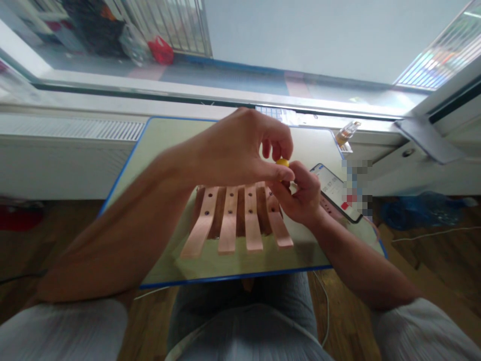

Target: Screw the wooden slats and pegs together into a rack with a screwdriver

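Yellow piece (282, 162) | between left hand (246, 145) and right hand (306, 198), at left thumb (286, 174) | fingers (287, 143) curled (whose pinch, can't tell)

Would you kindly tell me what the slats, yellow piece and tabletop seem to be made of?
Slats: probably unpainted wood, matte, judging by their pale natural tone. Yellow piece: possibly smooth plastic, by its bright, even colour; partly hidden, so uncertain. Tabletop: perhaps laminate, smooth, from its flat pale surface.

A home is perhaps shown, though edges are blurred, by the radiator (67, 163), wooden floor (146, 321) and table (176, 138) beside a wide window (263, 45).
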`<move>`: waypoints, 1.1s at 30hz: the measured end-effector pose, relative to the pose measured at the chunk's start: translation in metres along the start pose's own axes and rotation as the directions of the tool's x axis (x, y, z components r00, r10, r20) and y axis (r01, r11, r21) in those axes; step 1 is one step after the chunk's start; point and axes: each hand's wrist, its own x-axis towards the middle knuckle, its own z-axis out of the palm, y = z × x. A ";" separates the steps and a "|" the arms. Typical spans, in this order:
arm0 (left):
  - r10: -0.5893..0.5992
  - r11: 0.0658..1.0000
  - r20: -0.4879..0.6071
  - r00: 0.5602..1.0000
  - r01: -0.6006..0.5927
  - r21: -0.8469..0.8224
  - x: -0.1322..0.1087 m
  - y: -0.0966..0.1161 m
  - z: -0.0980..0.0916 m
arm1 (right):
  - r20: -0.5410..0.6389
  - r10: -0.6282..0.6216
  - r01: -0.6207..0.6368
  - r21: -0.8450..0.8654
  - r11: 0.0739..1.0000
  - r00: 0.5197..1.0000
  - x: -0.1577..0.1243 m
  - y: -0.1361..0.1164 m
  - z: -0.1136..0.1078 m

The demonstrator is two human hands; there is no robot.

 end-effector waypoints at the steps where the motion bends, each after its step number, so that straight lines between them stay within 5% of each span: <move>1: -0.007 1.000 -0.007 1.000 0.007 0.001 0.000 0.000 0.000 | -0.007 0.002 -0.002 0.003 1.000 1.000 0.000 0.001 0.000; 10: -0.013 0.999 -0.025 1.000 0.013 -0.034 0.001 0.006 0.001 | -0.071 0.077 -0.075 0.023 0.997 0.995 -0.001 0.010 0.003; 20: 0.037 0.999 -0.001 0.999 -0.036 0.025 0.002 0.003 0.002 | 0.092 0.112 -0.125 0.151 0.981 0.989 0.006 0.007 -0.020; 33: -0.017 0.999 -0.051 0.999 0.016 -0.028 0.003 -0.006 0.011 | 0.032 0.130 -0.134 0.186 0.973 0.991 0.006 0.010 -0.006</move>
